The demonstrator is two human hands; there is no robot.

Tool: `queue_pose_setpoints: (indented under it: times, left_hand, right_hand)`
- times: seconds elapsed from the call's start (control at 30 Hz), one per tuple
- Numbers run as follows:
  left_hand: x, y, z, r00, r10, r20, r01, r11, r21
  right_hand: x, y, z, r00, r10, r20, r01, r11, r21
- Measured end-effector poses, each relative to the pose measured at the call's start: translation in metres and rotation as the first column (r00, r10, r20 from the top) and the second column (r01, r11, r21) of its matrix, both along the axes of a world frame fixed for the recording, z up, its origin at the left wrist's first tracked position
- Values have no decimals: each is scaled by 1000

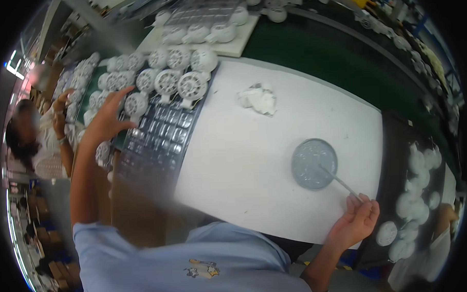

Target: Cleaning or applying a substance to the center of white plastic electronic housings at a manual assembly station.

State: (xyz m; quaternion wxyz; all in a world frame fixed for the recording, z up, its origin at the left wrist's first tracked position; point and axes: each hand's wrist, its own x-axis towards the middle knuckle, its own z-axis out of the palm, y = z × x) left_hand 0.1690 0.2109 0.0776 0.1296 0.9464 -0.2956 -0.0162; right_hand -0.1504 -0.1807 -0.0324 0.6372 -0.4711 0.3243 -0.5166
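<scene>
My right hand (pixel 355 220) pinches a thin light-coloured stick (pixel 343 183) near its end. The stick's other end dips into a round shallow dish (pixel 300 182) filled with shiny grey paste (pixel 312 156). At the left, my left hand (pixel 106 119) is spread, thumb and fingers apart, its tips at either side of a round white slotted housing (pixel 136 104). Whether they touch it I cannot tell. That housing sits at the near end of rows of similar white fan-like housings (pixel 192 85), some on a clear plastic compartment tray (pixel 163 125).
A white sheet (pixel 234 161) covers the bench before me, with a crumpled white cloth (pixel 258 99) on it. Beyond runs a green surface (pixel 302 56). More white housings (pixel 413 206) lie at right. A person (pixel 38 137) works at far left; another person's sleeve (pixel 422 260) shows at lower right.
</scene>
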Motion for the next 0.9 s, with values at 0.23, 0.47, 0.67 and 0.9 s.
queue_pose_setpoints:
  times: [0.23, 0.47, 0.67, 0.9]
  left_hand:
    - [12, -228, 55, 896, -444, 21, 441, 882, -166]
    - [225, -363, -52, 777, -494, 390, 509, 858, 73]
    - [245, -431, -90, 869, -380, 318, 359, 925, 123]
    - [224, -437, -97, 937, -204, 283, 168, 975, 147]
  right_hand:
    - [-27, -19, -9, 997, -66, 42, 66, 998, 6]
    - [-9, -27, -1, 926, 287, 246, -322, 939, 118]
    - [-30, -17, 0, 933, 237, 270, -275, 955, 110]
    - [-19, -23, -1, 912, 269, 308, -325, 935, 144]
